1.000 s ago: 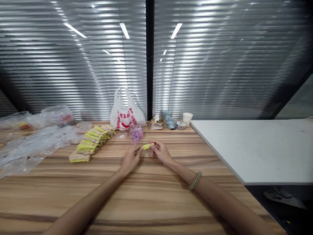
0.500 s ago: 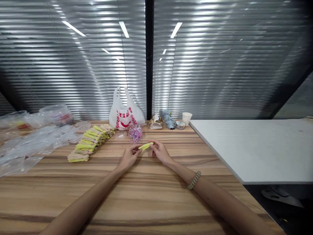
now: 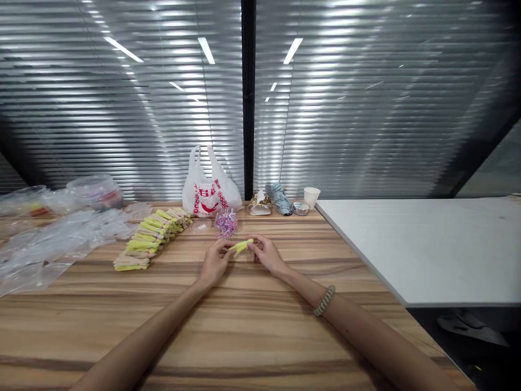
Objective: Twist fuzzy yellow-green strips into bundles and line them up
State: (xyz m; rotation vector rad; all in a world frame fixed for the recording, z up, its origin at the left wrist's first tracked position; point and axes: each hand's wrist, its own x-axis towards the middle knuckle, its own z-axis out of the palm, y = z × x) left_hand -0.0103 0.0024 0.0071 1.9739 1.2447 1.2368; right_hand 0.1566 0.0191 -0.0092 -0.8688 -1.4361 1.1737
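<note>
Both hands busy on the same piece. Left hand (image 3: 215, 262) pinches the left end of a yellow bundle (image 3: 241, 247) between thumb and fingers; right hand (image 3: 267, 256) has fingertips on it near the other end. Bundle sits between the two hands, above the wooden table (image 3: 244, 326), sloping up toward the right hand.

Change: a second ago it looks like one plump strip; now it shows as separate strands, and its right tip pokes out past the right fingertips. Right hand sits slightly closer to the left hand. Reads as finger work at the bundle's right end, grip being adjusted rather than let go; piece not yet put down.

Beyond the left hand, farther left: row of yellow and beige bundles (image 3: 142, 244). Just past both hands: clear tub of pink-purple bands (image 3: 226, 221), with a clear lid (image 3: 201, 225) to its left.

Hard to see: the pinch points, covered by fingers; right hand's lower fingers, curled under. A small dark-pinkish spot by the right fingertips may be a band, too small to tell. Heaped clear plastic (image 3: 61, 239) far left of the left hand is cut off by the frame edge, contents unclear.
</note>
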